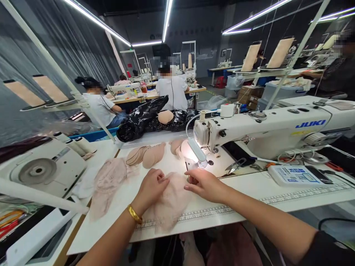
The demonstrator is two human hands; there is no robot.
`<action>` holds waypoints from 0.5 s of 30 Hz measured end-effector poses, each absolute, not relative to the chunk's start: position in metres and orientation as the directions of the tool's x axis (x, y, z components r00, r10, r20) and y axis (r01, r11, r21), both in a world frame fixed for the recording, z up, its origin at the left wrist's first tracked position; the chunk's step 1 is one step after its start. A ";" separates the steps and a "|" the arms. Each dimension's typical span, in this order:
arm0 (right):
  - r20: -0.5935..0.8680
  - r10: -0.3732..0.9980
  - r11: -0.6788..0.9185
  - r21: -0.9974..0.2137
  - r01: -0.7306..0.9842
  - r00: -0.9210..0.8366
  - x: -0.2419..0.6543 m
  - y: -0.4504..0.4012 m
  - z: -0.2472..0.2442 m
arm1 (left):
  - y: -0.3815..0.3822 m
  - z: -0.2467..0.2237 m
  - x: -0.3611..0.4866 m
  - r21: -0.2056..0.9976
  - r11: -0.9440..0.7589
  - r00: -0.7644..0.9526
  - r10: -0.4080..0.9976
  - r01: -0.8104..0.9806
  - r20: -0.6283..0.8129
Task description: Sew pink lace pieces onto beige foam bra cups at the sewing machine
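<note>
A piece of sheer pale-pink fabric lies on the white sewing table, its lower end hanging over the front edge. My left hand, with a gold bangle at the wrist, has its fingers curled and pinches the left side of this fabric. Just in front of the sewing machine's needle area, my right hand is curled at the fabric's right edge; what its fingertips hold is hidden. The lit sewing machine stands beyond it. Beige oval pads lie stacked behind my left hand.
More pink lace fabric rests at the left. Scissor-like thread snips, a phone and a white control box are at the right. A black plastic bag lies behind the table. Co-workers sit at machines farther off.
</note>
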State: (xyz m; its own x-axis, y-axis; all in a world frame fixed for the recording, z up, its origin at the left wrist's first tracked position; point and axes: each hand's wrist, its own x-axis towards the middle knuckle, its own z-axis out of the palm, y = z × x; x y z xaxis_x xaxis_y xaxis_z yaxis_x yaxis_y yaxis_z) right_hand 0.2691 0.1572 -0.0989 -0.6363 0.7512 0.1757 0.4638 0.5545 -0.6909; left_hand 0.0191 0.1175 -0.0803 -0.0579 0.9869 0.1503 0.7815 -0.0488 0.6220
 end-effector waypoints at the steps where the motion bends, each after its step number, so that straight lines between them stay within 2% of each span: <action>1: 0.170 0.780 0.511 -0.729 0.456 -0.602 0.263 0.156 -0.102 | 0.118 -0.079 0.026 0.652 -0.069 -0.037 0.988 0.755 0.147; 3: 0.159 0.815 0.432 -0.807 0.403 -0.557 0.255 0.154 -0.108 | 0.113 -0.073 0.039 0.781 -0.068 -0.037 0.993 0.621 0.116; 6: 0.156 0.826 0.333 -0.910 0.246 -0.541 0.254 0.153 -0.109 | 0.101 -0.067 0.051 0.962 -0.006 -0.126 0.991 0.271 0.042; 8: 0.157 0.825 0.297 -0.938 0.180 -0.543 0.259 0.150 -0.103 | 0.092 -0.066 0.055 0.993 0.024 -0.178 0.984 0.117 -0.002; 10: 0.152 0.828 0.275 -0.949 0.154 -0.539 0.264 0.146 -0.093 | 0.082 -0.066 0.058 0.997 0.062 -0.177 0.983 0.041 -0.054; 13: 0.089 0.814 0.095 -0.995 -0.020 -0.575 0.269 0.141 -0.081 | 0.071 -0.063 0.058 0.988 0.153 -0.034 0.988 -0.029 -0.154; 15: 0.019 0.784 -0.080 -0.988 -0.132 -0.621 0.268 0.143 -0.082 | 0.073 -0.058 0.048 0.987 0.155 0.096 0.983 0.047 -0.159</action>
